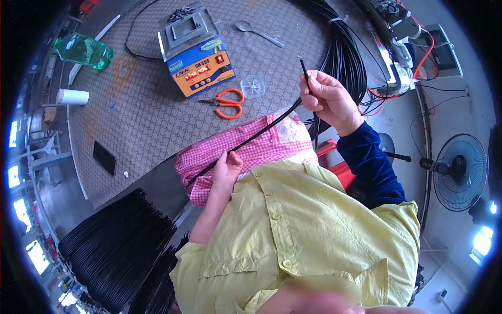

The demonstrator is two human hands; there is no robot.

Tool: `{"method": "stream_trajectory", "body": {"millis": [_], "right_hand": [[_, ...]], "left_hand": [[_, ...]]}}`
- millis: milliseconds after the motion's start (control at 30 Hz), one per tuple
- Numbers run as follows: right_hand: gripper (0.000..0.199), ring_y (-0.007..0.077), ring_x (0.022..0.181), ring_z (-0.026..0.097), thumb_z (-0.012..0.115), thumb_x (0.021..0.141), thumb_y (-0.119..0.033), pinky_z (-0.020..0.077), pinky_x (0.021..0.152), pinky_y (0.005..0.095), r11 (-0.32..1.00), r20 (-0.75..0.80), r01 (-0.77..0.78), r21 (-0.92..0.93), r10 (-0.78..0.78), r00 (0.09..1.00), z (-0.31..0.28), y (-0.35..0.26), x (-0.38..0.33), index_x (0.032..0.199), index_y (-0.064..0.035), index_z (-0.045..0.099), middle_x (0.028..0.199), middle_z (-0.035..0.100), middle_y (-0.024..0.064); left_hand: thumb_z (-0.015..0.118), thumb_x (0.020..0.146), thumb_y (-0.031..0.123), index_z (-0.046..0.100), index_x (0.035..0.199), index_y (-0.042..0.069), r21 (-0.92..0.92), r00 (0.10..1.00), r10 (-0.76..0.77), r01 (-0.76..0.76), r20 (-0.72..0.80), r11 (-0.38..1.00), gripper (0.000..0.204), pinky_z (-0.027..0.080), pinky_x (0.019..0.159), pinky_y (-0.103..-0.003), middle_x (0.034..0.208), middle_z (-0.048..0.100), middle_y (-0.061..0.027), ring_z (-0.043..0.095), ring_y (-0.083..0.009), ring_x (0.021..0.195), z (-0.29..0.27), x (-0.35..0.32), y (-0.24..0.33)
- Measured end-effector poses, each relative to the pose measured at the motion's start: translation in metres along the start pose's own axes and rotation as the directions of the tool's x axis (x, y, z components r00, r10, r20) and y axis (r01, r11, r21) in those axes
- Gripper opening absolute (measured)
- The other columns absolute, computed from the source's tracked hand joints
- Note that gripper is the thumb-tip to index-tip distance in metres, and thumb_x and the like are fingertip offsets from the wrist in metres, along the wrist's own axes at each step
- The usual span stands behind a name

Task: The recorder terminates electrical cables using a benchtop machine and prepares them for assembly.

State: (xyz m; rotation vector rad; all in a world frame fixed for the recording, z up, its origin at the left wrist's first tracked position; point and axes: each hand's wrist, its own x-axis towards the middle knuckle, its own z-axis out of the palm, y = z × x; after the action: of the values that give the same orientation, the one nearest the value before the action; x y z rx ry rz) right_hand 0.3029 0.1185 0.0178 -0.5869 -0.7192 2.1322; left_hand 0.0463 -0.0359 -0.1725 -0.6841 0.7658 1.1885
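A black cable (269, 126) runs slantwise across my lap, over a pink checked cloth (209, 149). Its end points up out of my right hand (329, 99), pinched between thumb and fingers, with thin bare wires (300, 56) showing at the tip. Lower down and to the left, my left hand (228, 167) is closed round the same cable. On the table near my right hand are orange-handled snips (230, 103) and a small clear plastic dish (253, 87). Behind them stands a blue and orange solder pot (201, 70) with a lit display and a metal top.
A big coil of black cable (342, 63) hangs over the table's right side. A spoon (259, 34), green bottle (83, 51), white cup (72, 97) and phone (104, 158) lie about the table. Bundled black cables (117, 246) are at lower left, a fan (459, 171) at right.
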Motion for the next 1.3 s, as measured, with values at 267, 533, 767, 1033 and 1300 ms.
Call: {"method": "stream_trajectory", "body": {"millis": [267, 533, 767, 1033, 1300], "right_hand": [[0.014, 0.0078, 0.045, 0.046, 0.053, 0.080, -0.011, 0.0359, 0.043, 0.0222, 0.590, -0.091, -0.286, -0.755, 0.337, 0.937, -0.068, -0.019, -0.050, 0.074, 0.0014, 0.053, 0.053, 0.048, 0.0008], [0.015, 0.0270, 0.074, 0.058, 0.059, 0.066, -0.016, 0.0461, 0.066, 0.0366, -0.461, -0.417, -0.253, -0.851, 0.297, 0.859, -0.238, 0.077, -0.150, 0.078, -0.0070, 0.061, 0.075, 0.060, 0.0117], [0.007, 0.0324, 0.068, 0.054, 0.054, 0.068, -0.006, 0.0427, 0.062, 0.0377, -0.276, 0.117, 0.157, -0.948, 0.157, 0.981, -0.080, 0.045, -0.048, 0.073, -0.0022, 0.056, 0.074, 0.056, 0.0141], [0.017, 0.0070, 0.060, 0.051, 0.059, 0.079, -0.009, 0.0421, 0.052, 0.0201, 0.780, 0.055, 0.056, -0.623, -0.028, 0.998, 0.069, 0.082, 0.046, 0.090, 0.0031, 0.055, 0.068, 0.054, 0.0024], [0.009, 0.0056, 0.049, 0.047, 0.062, 0.076, -0.005, 0.0389, 0.044, 0.0173, 0.908, -0.056, -0.129, -0.399, 0.116, 0.992, 0.058, 0.094, 0.045, 0.081, -0.0016, 0.056, 0.061, 0.053, 0.0004]], "left_hand": [[0.054, 0.083, 0.028, 0.055, 0.075, 0.005, 0.408, 0.951, 0.308, -0.266, -0.039, 0.873, 0.024, 0.044, 0.051, -0.024, 0.065, 0.056, -0.0031, 0.053, -0.0119, 0.058, 0.014, -0.046, -0.016], [0.053, 0.084, 0.016, 0.058, 0.082, 0.001, 0.712, 0.611, 0.681, -0.677, 0.404, 0.186, 0.016, 0.041, 0.048, -0.019, 0.062, 0.055, -0.0012, 0.052, -0.0065, 0.054, 0.052, -0.089, -0.037], [0.056, 0.080, 0.013, 0.056, 0.074, 0.001, 0.662, 0.499, 0.470, -0.688, 0.729, -0.297, 0.014, 0.041, 0.045, -0.029, 0.056, 0.054, -0.0068, 0.052, -0.0168, 0.047, 0.090, -0.072, -0.055], [0.062, 0.073, 0.016, 0.055, 0.068, -0.002, 0.666, 0.629, 0.247, -0.613, 0.737, -0.426, 0.020, 0.042, 0.055, -0.035, 0.062, 0.053, -0.0154, 0.055, -0.0277, 0.060, 0.109, -0.065, -0.073], [0.050, 0.086, 0.010, 0.056, 0.100, -0.001, 0.534, 0.620, 0.526, -0.780, 0.582, 0.327, 0.019, 0.039, 0.058, -0.016, 0.074, 0.053, 0.0003, 0.046, -0.0036, 0.065, 0.130, -0.117, -0.019]]}}
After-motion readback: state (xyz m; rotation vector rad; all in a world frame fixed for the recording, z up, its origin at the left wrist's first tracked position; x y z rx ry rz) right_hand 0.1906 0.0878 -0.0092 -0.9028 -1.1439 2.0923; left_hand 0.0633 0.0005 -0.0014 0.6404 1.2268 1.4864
